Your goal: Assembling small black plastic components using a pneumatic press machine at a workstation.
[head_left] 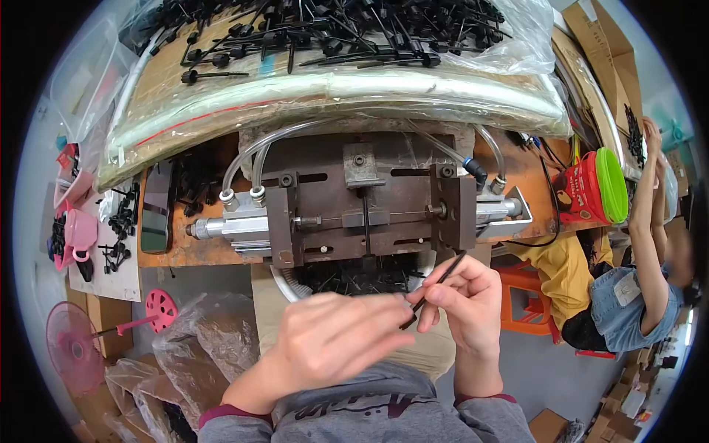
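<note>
Between the thumb and fingers of my right hand (465,295) is a thin black rod (444,275), held at a slant in front of my body. My left hand (336,336) is smeared by motion beside the rod's lower end; whether its fingertips touch the rod cannot be made out. Beyond both hands stands a dark metal fixture (362,166), with an air cylinder (247,225) on its left and another cylinder (496,212) on its right. A black stem (366,221) sits upright in the picture at the fixture's middle. Below the fixture, a white-rimmed container (284,286) holds black parts.
A plastic-covered tray (332,92) heaped with black stems (295,29) lies behind the fixture. A phone (156,207) rests on the left. A red and green bucket (591,188) stands right, near a co-worker (635,295) and an orange stool (526,299). Clear hoses (277,136) arch over the fixture.
</note>
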The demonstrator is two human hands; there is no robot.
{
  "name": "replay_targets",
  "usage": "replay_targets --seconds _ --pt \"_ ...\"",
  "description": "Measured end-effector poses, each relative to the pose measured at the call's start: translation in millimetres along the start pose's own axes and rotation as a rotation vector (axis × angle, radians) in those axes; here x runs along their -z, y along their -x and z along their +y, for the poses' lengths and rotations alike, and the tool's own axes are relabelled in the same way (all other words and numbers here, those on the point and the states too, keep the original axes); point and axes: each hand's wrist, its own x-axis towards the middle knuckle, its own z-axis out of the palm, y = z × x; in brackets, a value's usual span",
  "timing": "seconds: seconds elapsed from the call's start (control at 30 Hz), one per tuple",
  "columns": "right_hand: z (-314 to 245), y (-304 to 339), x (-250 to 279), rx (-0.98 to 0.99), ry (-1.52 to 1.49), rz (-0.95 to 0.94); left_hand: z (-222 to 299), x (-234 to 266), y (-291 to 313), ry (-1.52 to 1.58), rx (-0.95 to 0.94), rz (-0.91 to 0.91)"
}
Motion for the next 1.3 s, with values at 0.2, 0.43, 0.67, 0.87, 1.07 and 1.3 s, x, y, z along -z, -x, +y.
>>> replay_targets --seconds 0.2,0.43,0.67,0.87,1.07,1.3 --pt "4.7 -0.7 -2.5 -0.006 -0.026 -0.025 -1.0 -12.5 2.0 0.059 -0.135 0.024" --pt "8.5 -0.9 -8.5 0.053 0.046 0.016 -4.5 -11.2 9.6 0.002 -0.087 0.071" --pt "11.0 3.4 -12.2 0.124 0.374 0.065 -26.5 -20.2 4.7 -0.391 -0.013 0.114" --pt "11.8 11.8 -8.5 0.066 0.382 0.066 -22.7 -19.1 -6.5 -0.483 0.069 0.045" --pt "24.5 16.9 -4.5 0.009 0.416 0.016 -19.2 -21.2 -11.9 -0.511 0.092 0.044" --pt "29.3 30.8 -7.6 0.102 0.516 -0.032 -18.5 -19.5 -12.7 -0.517 0.081 0.042"
